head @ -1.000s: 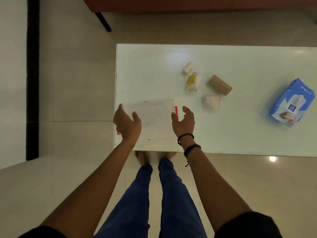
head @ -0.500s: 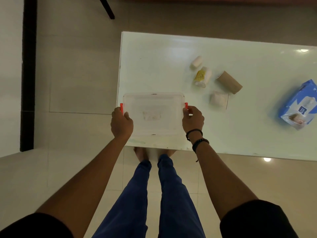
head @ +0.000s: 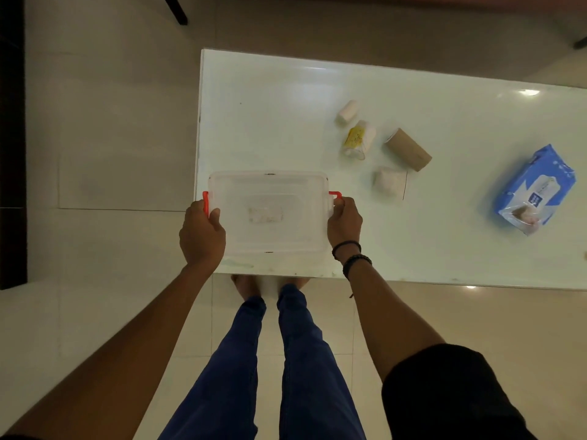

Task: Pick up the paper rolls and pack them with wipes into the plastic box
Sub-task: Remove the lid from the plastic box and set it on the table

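A clear plastic box [head: 268,211] with its lid on and red side clips sits at the near left corner of the white table [head: 444,249]. My left hand [head: 201,235] grips its left end at the red clip. My right hand [head: 344,222] grips the right end by the other clip. Beyond the box lie a small white roll [head: 347,112], a white roll with a yellow label [head: 358,142], a brown cardboard tube [head: 408,149] and another white roll [head: 389,182]. A blue pack of wipes [head: 533,190] lies at the right.
The table's left edge runs just beside the box, with tiled floor beyond it. My legs stand below the near edge. A dark furniture leg [head: 174,9] shows at the top left.
The box was tilted between my hands a second ago. It now lies flat on the table, and both hands have closed on its ends at the red clips.
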